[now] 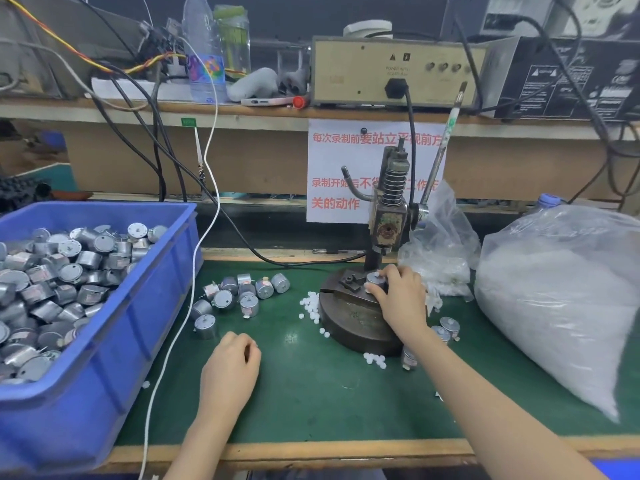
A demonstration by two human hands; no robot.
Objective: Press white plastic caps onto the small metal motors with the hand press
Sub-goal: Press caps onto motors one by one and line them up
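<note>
Your left hand point(230, 368) rests near, fingers point(239, 342) curled; can't tell if holding anything. Right hand point(398, 299) grips the motor point(375, 279) on the hand press point(388, 233) base, farther right: centre it under the ram point(383, 250) & clear fingers b4 levering.

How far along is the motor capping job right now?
Early, it seems. A few motors that look capped lie right of the press. The right hand grips one motor on its base. A cluster of motors and a full blue bin wait.
</note>
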